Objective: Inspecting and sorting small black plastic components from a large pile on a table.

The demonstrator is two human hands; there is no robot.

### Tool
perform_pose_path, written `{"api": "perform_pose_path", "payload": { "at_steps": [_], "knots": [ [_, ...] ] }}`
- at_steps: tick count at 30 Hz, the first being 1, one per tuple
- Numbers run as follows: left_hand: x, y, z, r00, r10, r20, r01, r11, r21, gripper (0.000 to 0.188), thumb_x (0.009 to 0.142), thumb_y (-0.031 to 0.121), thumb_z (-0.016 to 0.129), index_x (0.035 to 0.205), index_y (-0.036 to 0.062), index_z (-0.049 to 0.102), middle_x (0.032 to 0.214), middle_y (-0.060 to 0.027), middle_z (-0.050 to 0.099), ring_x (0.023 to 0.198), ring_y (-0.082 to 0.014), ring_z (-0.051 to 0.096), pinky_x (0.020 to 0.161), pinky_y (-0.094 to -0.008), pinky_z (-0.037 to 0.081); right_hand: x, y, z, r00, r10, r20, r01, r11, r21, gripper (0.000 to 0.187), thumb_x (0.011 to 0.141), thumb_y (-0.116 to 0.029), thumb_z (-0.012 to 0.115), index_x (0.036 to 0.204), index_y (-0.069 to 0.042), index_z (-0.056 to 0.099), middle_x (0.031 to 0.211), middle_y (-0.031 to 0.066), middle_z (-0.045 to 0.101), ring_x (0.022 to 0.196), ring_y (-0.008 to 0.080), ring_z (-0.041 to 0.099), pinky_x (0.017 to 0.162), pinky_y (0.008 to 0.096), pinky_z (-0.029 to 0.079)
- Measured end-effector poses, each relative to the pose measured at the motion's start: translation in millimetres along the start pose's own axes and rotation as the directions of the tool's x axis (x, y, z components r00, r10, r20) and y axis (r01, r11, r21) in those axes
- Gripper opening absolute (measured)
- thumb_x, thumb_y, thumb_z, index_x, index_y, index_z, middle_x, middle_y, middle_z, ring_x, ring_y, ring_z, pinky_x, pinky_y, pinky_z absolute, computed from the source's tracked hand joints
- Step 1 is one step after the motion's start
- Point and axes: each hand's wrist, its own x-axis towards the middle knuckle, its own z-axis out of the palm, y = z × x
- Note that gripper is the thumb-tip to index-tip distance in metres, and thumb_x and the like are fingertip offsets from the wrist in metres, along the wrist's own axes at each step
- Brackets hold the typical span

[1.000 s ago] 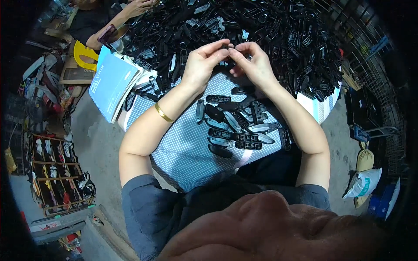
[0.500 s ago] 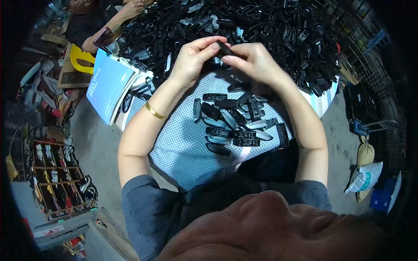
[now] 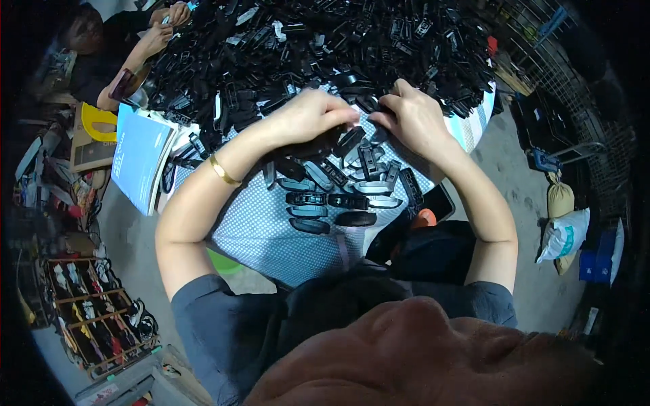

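Observation:
My left hand [image 3: 315,116] hovers over the near edge of a big heap of black plastic parts [image 3: 291,54]. Its thumb and fingertips come together beside a black part [image 3: 350,140]; what they hold, if anything, I cannot make out. To the right, my right hand [image 3: 414,120] is bent over the cloth edge with thumb and forefinger apart, nothing visible between them. Below both hands lies a smaller group of oblong black parts, some with grey curved faces [image 3: 308,211], others showing their hollow ribbed side [image 3: 306,197]. They rest on a blue-white dotted cloth [image 3: 271,243].
Left of the heap stands a blue book or booklet stack [image 3: 142,159]. A co-worker's hands [image 3: 166,30] are at the heap's far left. A yellow plastic object [image 3: 95,122] is beyond the book. Sacks [image 3: 565,233] and a wire rack [image 3: 575,88] stand on the right.
My hands were together on a dark part; they have parted and come lower. A black part now lies at the near right of the small group. The view has shifted slightly.

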Motion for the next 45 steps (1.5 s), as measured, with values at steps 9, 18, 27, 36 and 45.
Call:
{"api": "perform_pose_path", "payload": {
  "at_steps": [9,18,27,36,45],
  "knots": [
    [43.7,9.1,18.8,0.963,0.257,-0.082,-0.182,0.843,0.506,0.028,0.070,0.010,0.065,0.097,0.0019,0.062,0.087,-0.0181,0.059,0.081,-0.0329,0.059,0.074,-0.0380,0.048,0.5,33.0,6.0,0.972,0.206,-0.111,-0.118,0.842,0.527,0.016,0.068,-0.015,0.071,0.072,-0.001,0.063,0.075,0.0090,0.060,0.066,0.0196,0.059,0.062,0.0286,0.047],
    [28.9,16.5,35.4,0.927,0.228,-0.298,-0.131,0.941,0.312,0.026,0.066,0.011,0.071,0.087,-0.0011,0.061,0.084,-0.0105,0.056,0.069,-0.0235,0.057,0.066,-0.0316,0.047,-0.8,37.4,-14.3,0.927,0.334,0.172,-0.247,0.196,0.949,0.027,0.080,-0.013,0.065,0.103,-0.001,0.059,0.073,0.0001,0.057,0.061,0.0044,0.050,0.051,0.0168,0.041],
    [29.7,22.1,30.0,0.935,-0.165,-0.313,-0.097,0.731,-0.676,0.024,0.077,0.003,0.065,0.099,-0.0027,0.057,0.083,-0.0076,0.061,0.067,-0.0085,0.058,0.059,-0.0182,0.049,0.4,15.9,-5.6,0.875,0.366,0.317,-0.308,-0.084,0.948,0.026,0.083,-0.012,0.061,0.105,0.002,0.059,0.085,0.0081,0.064,0.072,0.0111,0.061,0.060,0.0201,0.050],
    [29.5,20.3,33.2,0.905,-0.250,-0.344,-0.101,0.659,-0.745,0.030,0.078,0.002,0.063,0.108,-0.0004,0.059,0.093,-0.0084,0.062,0.075,-0.0116,0.060,0.066,-0.0217,0.052,-10.1,5.7,-0.4,0.900,0.378,0.218,-0.294,0.156,0.943,0.022,0.087,-0.015,0.056,0.098,0.003,0.057,0.080,0.0059,0.061,0.069,0.0122,0.062,0.057,0.0209,0.051],
    [29.6,19.9,35.8,0.913,-0.184,-0.365,-0.101,0.763,-0.639,0.032,0.080,0.004,0.062,0.112,-0.0002,0.058,0.097,-0.0077,0.063,0.083,-0.0093,0.059,0.077,-0.0211,0.047,-11.1,8.5,11.7,0.917,0.265,-0.297,0.022,0.710,0.704,0.011,0.083,-0.007,0.059,0.091,0.002,0.058,0.092,0.0060,0.057,0.067,0.0089,0.058,0.053,0.0196,0.046]
  ]
}}
